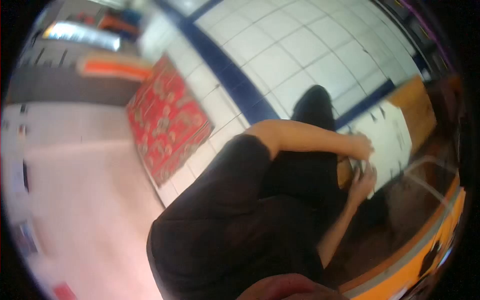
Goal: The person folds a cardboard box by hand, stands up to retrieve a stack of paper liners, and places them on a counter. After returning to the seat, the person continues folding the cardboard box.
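At the right, a white panel or sheet (387, 142) with small dark marks lies over a brown wooden surface (417, 107). My left hand (361, 146) rests at its near edge with the fingers bent and closed. Just below, almost touching it, is my right hand (364, 181), its fingers curled toward the left one. Something small and dark seems to be between them, too blurred to name. Both hands overlap the edge of the white panel.
A red patterned box or cushion (167, 120) stands left of the white tiled floor (280, 45) with blue strips. A pale surface (90, 200) fills the left. An orange edge (425, 250) and a pale curved tube (430, 182) are at the lower right.
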{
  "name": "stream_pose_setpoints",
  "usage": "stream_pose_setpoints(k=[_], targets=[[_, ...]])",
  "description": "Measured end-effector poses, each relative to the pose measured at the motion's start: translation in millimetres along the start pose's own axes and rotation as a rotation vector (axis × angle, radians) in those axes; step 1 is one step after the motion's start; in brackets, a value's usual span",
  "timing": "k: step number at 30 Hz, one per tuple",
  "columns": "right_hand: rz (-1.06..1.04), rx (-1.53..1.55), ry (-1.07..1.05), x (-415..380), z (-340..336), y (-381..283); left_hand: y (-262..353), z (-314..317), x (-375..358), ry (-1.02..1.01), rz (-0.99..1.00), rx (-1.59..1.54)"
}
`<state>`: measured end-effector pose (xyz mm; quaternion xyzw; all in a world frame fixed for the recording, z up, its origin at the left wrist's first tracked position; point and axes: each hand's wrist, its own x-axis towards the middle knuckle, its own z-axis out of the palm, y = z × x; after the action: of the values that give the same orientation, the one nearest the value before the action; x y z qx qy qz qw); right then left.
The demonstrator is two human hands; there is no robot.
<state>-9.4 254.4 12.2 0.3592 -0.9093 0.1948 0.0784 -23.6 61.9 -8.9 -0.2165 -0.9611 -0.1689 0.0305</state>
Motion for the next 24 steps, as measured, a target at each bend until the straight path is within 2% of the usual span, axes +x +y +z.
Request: stream_pose_setpoints(k=[2,3,5,7,9,10,12,13,14,15,16,19,21,22,24], targets=[[0.067,-0.076,-0.076,-12.8,-7.2,8.3,7.4,-10.1,-7.2,-0.058,0.047,0.231],[0.044,-0.072,-0.084,-13.6,-8.3,9.1,8.0,-6.6,-9.4,-0.051,0.023,0.231],[0.060,-0.079,-0.103,-7.9,-6.8,9.7,1.5,-1.9,-10.2,0.006,0.126,0.232],[0.088,-0.046,-0.149,-4.7,-12.2,17.0,2.3,1.5,-7.1,0.074,0.137,0.224],[0.082,0.080,-0.208,4.0,-21.3,22.7,1.0,-0.2,-1.8,-0.039,0.046,0.169],[0.106,0.068,-0.212,8.6,-23.2,27.2,-2.3,-3.5,1.2,-0.044,0.037,0.120],[0.119,0.252,-0.272,22.1,-26.9,42.0,-14.8,-13.7,3.2,0.003,0.052,0.034],[0.078,0.243,-0.263,31.2,-43.5,28.9,-17.7,-11.1,11.1,-0.105,0.059,0.003],[0.122,0.249,-0.284,33.9,-45.0,33.7,-20.7,5.4,16.2,-0.092,0.026,-0.022],[0.071,0.129,-0.314,36.9,-50.1,33.9,-10.7,-27.4,13.0,-0.220,0.017,-0.013],[0.088,0.221,-0.255,33.1,-47.1,38.3,-12.0,-19.4,13.1,-0.163,0.040,0.012],[0.166,0.275,-0.239,32.9,-50.2,33.4,-10.4,-44.7,13.8,-0.188,0.098,-0.015],[0.326,0.272,-0.282,32.1,-52.9,29.4,-8.0,-44.3,17.3,-0.190,0.079,-0.009],[0.338,0.240,-0.308,34.2,-53.7,28.7,-10.2,-45.8,19.5,-0.197,0.111,-0.023],[0.373,0.209,-0.333,37.0,-52.0,36.1,-13.2,-55.7,26.6,-0.320,0.105,-0.039]])
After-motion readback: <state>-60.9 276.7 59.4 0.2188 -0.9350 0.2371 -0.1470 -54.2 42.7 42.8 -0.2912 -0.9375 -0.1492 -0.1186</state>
